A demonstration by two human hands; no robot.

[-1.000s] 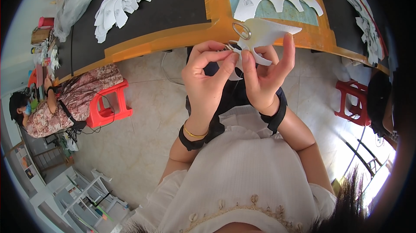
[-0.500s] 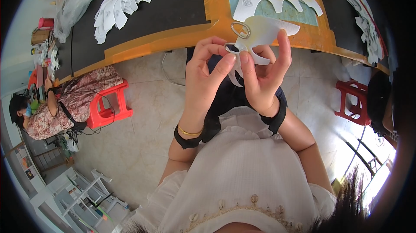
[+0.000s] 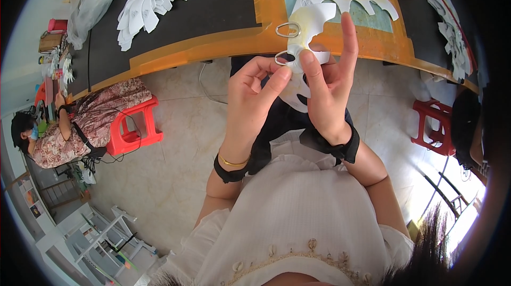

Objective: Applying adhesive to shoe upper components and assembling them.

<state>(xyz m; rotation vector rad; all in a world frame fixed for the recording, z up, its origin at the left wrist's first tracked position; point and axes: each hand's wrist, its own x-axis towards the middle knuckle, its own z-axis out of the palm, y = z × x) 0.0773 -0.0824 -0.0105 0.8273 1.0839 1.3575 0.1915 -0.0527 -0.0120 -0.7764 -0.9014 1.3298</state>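
Observation:
My left hand (image 3: 249, 94) is closed, its thumb and forefinger pinching an oval metal ring (image 3: 278, 57) at the edge of a scalloped white piece (image 3: 315, 19). That piece is curved and bent, with a yellowish band along it. On its upper part hangs a second metal ring (image 3: 288, 29). My right hand (image 3: 331, 97) grips the same white piece between its thumb and the fingers behind, while the forefinger points up. The right fingertips behind the piece are partly hidden.
Beyond my hands, similar white pieces with rings (image 3: 346, 4) lie on a blue-green sheet on the dark table (image 3: 213, 9) edged with orange tape. A pile of white cutouts (image 3: 151, 6) lies left. A person (image 3: 85, 126) sits on a red stool (image 3: 136, 129) at the left.
The white piece has turned and bent, its upper end swinging from the right to more upright. My right hand has tilted slightly; my left hand keeps pinching the ring.

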